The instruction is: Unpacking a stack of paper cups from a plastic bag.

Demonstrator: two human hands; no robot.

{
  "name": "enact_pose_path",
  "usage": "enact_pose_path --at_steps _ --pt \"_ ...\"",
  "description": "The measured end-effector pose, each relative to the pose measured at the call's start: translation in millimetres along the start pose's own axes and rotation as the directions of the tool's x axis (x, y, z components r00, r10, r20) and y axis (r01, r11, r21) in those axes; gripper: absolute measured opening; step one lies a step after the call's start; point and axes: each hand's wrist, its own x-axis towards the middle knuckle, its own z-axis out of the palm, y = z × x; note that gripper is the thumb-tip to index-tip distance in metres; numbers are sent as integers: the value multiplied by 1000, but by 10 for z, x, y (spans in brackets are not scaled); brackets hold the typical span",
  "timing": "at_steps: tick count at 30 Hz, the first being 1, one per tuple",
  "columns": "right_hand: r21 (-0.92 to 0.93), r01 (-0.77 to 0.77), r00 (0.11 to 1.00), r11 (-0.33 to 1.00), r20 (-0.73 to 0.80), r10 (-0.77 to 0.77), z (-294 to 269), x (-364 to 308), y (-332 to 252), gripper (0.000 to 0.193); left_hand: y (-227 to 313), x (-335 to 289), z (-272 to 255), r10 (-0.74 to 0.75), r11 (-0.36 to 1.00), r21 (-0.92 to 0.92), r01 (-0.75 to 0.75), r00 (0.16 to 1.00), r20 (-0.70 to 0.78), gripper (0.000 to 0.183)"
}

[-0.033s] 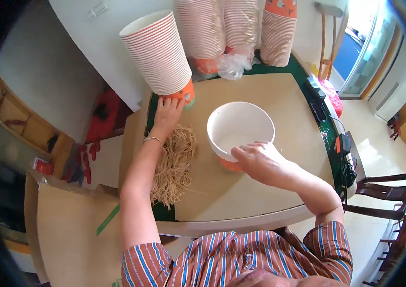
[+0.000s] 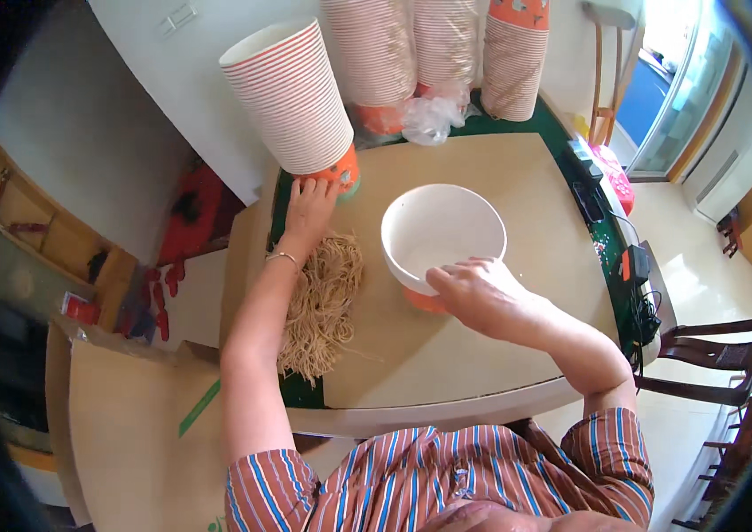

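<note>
My left hand (image 2: 310, 213) reaches to the left stack of paper buckets (image 2: 292, 102), its fingers apart and laid against the orange lowest bucket. Under and beside my left wrist lies a heap of thin tan strands (image 2: 323, 306), tangled like cord or noodles; I cannot tell which. A single white paper bucket (image 2: 434, 226) with an orange lower part stands upright in the middle of the table. My right hand (image 2: 482, 293) is closed on its near right rim, thumb outside and fingers over the edge. Inside, the bucket shows only white wall and bottom.
More bucket stacks (image 2: 372, 53) stand along the back, some in clear plastic, with a crumpled plastic bag (image 2: 434, 120) at their foot. Power strips and cables (image 2: 642, 319) line the right edge. A wooden chair (image 2: 713, 355) is at the right, a large cardboard box (image 2: 137, 417) lower left.
</note>
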Motion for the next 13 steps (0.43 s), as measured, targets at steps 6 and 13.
enact_pose_path --at_steps 6,13 --pt "33 -82 996 996 -27 83 43 233 113 23 291 242 -543 -261 755 -633 172 964 -49 21" --pt "92 -133 991 987 35 130 200 441 271 23 834 -204 -990 -484 -36 -941 336 818 310 43"
